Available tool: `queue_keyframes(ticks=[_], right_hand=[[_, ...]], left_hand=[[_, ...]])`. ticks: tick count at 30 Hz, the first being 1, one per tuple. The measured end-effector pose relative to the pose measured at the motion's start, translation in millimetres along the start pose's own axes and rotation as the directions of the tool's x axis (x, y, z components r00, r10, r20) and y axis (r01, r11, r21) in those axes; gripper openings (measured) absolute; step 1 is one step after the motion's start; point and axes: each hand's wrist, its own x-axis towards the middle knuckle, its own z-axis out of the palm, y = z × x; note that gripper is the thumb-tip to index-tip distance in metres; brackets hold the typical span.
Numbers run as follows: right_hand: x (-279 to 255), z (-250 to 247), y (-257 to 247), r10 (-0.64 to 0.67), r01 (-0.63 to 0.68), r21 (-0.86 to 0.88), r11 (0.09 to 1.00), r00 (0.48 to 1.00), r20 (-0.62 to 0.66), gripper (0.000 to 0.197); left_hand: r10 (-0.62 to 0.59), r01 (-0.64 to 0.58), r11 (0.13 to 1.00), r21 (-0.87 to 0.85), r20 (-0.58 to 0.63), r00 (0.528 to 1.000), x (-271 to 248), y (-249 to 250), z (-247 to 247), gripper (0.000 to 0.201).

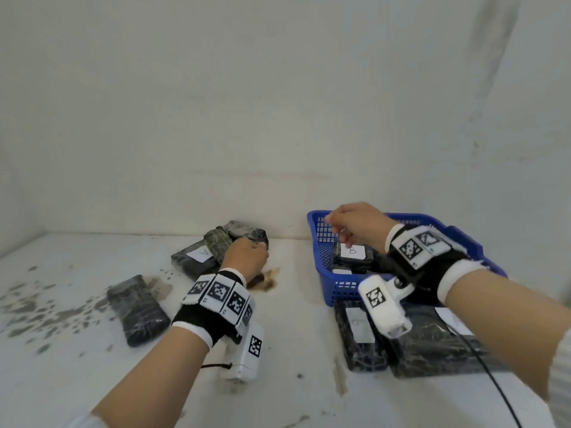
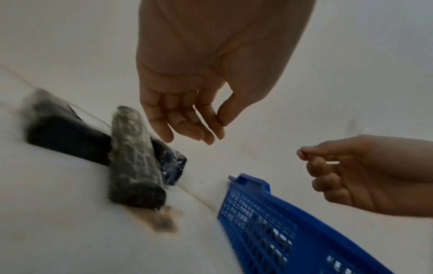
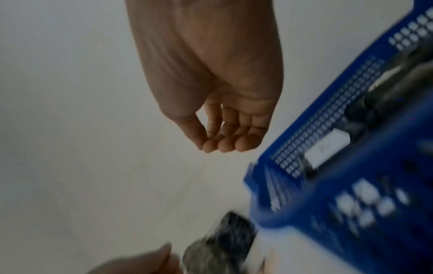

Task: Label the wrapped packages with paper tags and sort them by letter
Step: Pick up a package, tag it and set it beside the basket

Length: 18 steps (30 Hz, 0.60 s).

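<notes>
Head view shows the sorting step in hand, with both hands between placements. The left hand [image 1: 245,256] hovers with relaxed, slightly curled fingers and holds nothing, just over the green-grey wrapped package [image 1: 217,244] that lies across a dark package with an "A" tag [image 1: 202,254] at the far middle of the table [image 1: 278,366]. The right hand [image 1: 355,225] hangs over the far left corner of the blue basket [image 1: 321,273], its fingers loosely curled; the left wrist view shows a thin pale sliver at its fingers, too small to tell whether it is a tag. Inside the basket lies a package with a "B" tag [image 1: 352,251]. Two more tagged dark packages [image 1: 361,335] lie near the basket, and an untagged dark package [image 1: 137,308] lies to the left. Next, I judge, the untagged packages need tags pressed flat on the wrap before they join a letter group.
</notes>
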Motion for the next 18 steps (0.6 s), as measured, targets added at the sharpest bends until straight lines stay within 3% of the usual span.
queue_keyframes(ticks=[2, 5, 8, 10, 13, 16, 18], right_hand=[[-23, 32, 2, -0.006, 0.003, 0.103, 0.995, 1.0, 0.03, 0.009], [-45, 76, 13, 0.019, -0.036, 0.205, 0.978, 0.996, 0.084, 0.009], [-56, 111, 25, 0.08, -0.095, 0.254, 0.962, 0.994, 0.07, 0.014], [-60, 128, 30, 0.11, -0.113, 0.256, 0.96, 0.994, 0.029, 0.016], [-66, 145, 31, 0.134, -0.138, 0.236, 0.962, 0.99, 0.035, 0.014], [-72, 152, 26, 0.146, -0.158, 0.183, 0.97, 0.986, 0.074, 0.01], [-75, 153, 24, 0.138, -0.15, 0.169, 0.974, 0.987, 0.082, 0.01]], left_hand=[[-0.053, 0.057, 0.993, 0.1, -0.045, 0.998, -7, -8, -22, 0.043], [-0.167, 0.189, 0.949, 0.253, -0.106, 0.98, -17, -20, -54, 0.025], [-0.367, 0.426, 0.786, 0.448, -0.217, 0.905, -20, -45, -78, 0.065], [-0.408, 0.491, 0.7, 0.518, -0.274, 0.871, -29, -58, -91, 0.076], [-0.349, 0.406, 0.627, 0.665, -0.227, 0.909, -54, -67, -103, 0.052], [-0.395, 0.345, 0.614, 0.71, -0.103, 0.913, -41, -86, -102, 0.066], [-0.326, 0.226, 0.588, 0.777, -0.029, 0.945, -9, -113, -99, 0.078]])
